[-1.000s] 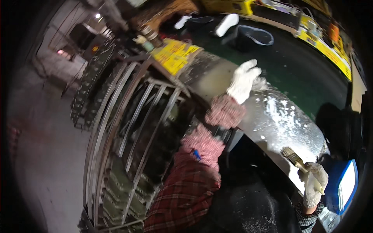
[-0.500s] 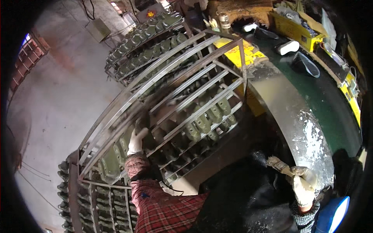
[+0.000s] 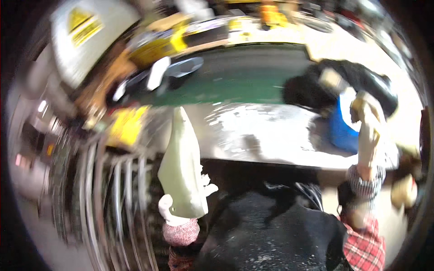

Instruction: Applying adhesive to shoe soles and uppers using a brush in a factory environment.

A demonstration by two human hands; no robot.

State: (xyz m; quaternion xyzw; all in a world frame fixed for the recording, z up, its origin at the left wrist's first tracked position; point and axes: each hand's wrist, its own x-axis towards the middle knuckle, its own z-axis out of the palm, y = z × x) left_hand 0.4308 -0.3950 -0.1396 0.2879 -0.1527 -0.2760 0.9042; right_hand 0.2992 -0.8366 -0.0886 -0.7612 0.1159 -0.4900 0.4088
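Observation:
Upright in my gloved left hand point(image 3: 168, 211) is a pale green shoe last point(image 3: 181, 167), its narrow end pointing up. My fingers wrap round its lower, wider end. Off to the right, my gloved right hand point(image 3: 368, 124) is closed on a brush point(image 3: 333, 81) with a pale end. The brush lies above a blue container point(image 3: 342, 128) with a white inside, which the hand partly covers. Motion blurs much of the view.
A metal-topped bench edge point(image 3: 226, 131) with white smears runs in front of me, beside a green belt point(image 3: 239, 81). Dark and white shoe parts point(image 3: 158, 73) lie on the belt. A metal rack point(image 3: 117, 198) stands at the left, and a yellow crate point(image 3: 158, 47) farther back.
My view has swung right from the rack to the bench. My left hand has come away from the rack with a shoe last; my right hand with the brush is now by the blue container.

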